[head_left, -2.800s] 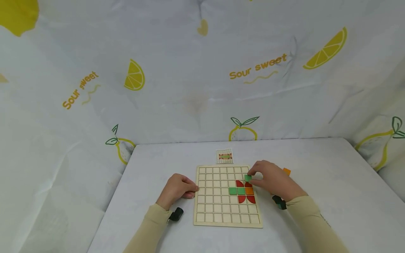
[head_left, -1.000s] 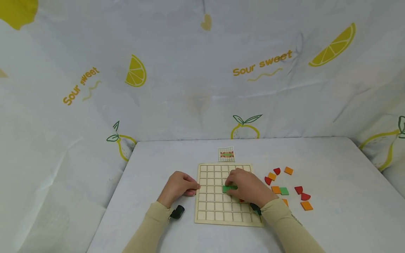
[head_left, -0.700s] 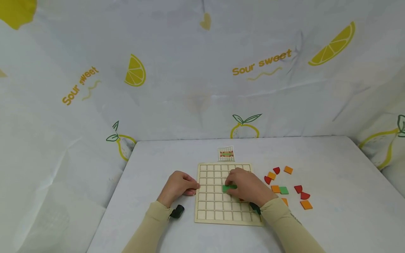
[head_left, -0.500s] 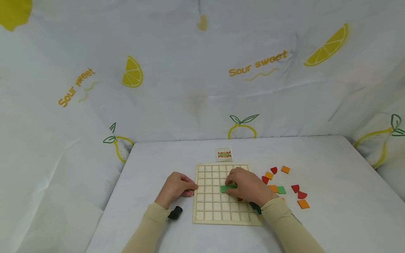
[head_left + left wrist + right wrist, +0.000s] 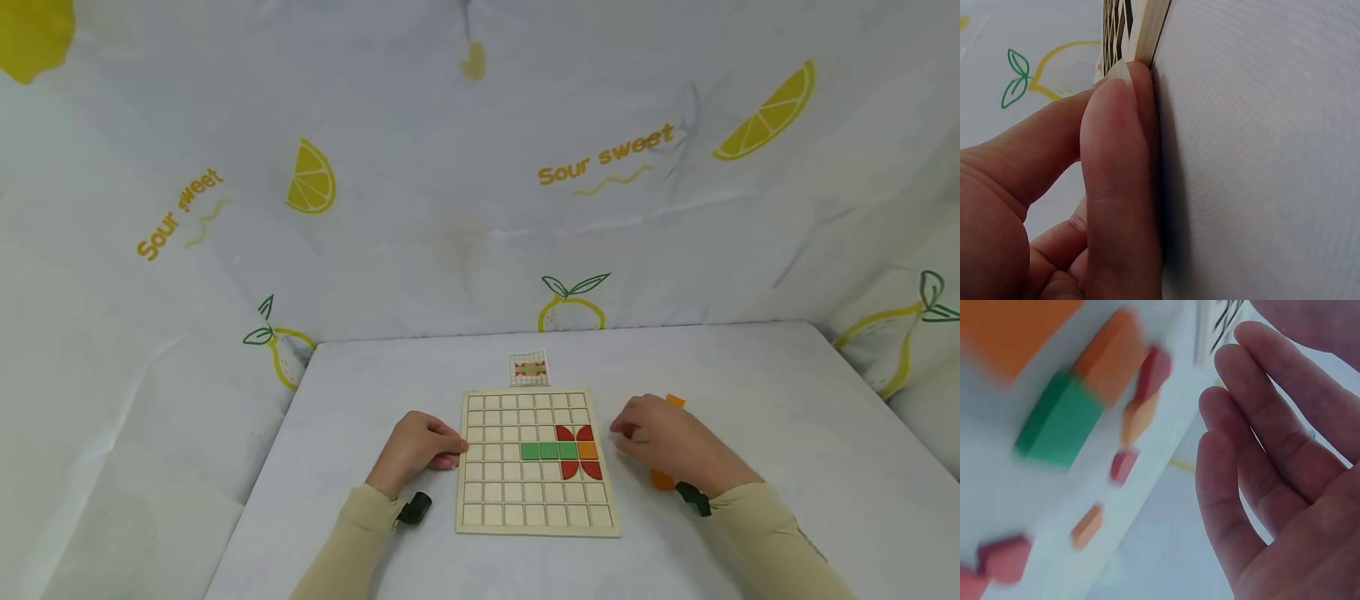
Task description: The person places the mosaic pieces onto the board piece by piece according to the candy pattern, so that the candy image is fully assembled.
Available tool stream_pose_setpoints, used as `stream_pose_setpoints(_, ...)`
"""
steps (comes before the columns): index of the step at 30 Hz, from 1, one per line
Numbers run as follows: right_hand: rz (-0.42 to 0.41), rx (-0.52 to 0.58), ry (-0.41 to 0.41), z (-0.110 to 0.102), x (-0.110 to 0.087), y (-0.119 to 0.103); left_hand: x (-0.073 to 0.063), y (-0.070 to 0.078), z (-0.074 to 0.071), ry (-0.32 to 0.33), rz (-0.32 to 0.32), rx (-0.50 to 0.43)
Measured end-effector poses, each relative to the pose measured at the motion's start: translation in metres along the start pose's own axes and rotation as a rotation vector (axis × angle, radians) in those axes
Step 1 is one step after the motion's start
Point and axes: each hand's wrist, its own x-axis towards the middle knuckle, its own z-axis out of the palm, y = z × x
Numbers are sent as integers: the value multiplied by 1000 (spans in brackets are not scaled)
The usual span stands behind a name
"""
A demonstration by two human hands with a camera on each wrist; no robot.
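Note:
A wooden grid board (image 5: 512, 492) lies on the table. My left hand (image 5: 420, 443) pinches its left edge between thumb and forefinger, as the left wrist view shows at the board's edge (image 5: 1154, 28). On the grid, three green tiles (image 5: 549, 451) form a row ending at an orange tile (image 5: 588, 451). Red quarter-round tiles (image 5: 571, 471) sit above and below that row's right end. Off the board's right side, my right hand (image 5: 671, 442) hovers over loose tiles. Its fingers (image 5: 1285, 419) are relaxed and hold nothing in the right wrist view.
A small pattern card (image 5: 528, 367) lies behind the board. Loose pieces lie right of it, partly hidden under my right hand: a green tile (image 5: 1063, 422), several orange tiles (image 5: 1110, 356) and red pieces (image 5: 1007, 557). A lemon-print cloth (image 5: 450, 167) rises behind the table.
The right hand has placed a third green tile at the row's left end, let go and moved right, off the board to the loose tiles. The left hand stays at the board's edge.

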Motion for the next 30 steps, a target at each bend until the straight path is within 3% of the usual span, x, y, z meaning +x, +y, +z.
stream_pose_setpoints(6, 79, -5, 12, -13, -22, 31, 0, -1, 1, 5, 6, -5)
stream_pose_setpoints(12, 141, -16, -37, -18, -31, 51, 0, -1, 1, 6, 3, -4)
stream_pose_setpoints(16, 166, -24, -45, -16, -32, 56, 0, -1, 1, 4, 8, -8)
stream_pose_setpoints(23, 130, -23, -73, -10, -33, 55, -1, -5, 1, -11, 0, 0)
stream_pose_setpoints(30, 151, -34, -73, -11, -30, 55, 1, -4, 0, -16, 33, -12)
